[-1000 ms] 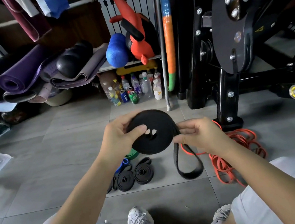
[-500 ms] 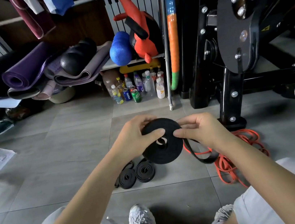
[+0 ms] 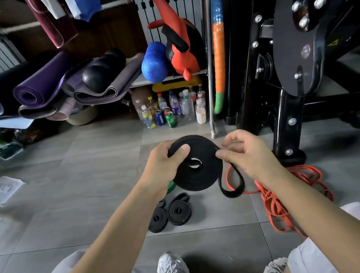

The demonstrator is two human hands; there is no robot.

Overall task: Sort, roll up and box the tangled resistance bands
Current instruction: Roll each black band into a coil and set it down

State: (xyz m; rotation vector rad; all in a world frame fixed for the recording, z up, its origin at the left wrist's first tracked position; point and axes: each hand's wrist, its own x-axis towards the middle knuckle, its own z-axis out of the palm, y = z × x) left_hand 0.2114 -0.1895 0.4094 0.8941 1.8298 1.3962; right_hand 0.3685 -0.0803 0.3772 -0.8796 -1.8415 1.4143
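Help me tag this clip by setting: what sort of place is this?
Probably a home gym or gym storage corner: rolled yoga mats piled at left, a black weight machine at right, a blue foam roller between them.

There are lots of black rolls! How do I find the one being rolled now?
Find the big black exercise machine on the right. Left of its base, the left hand and right hand hold a black band roll. Unlike the two small rolls on the floor, it is bigger and trails a loose tail.
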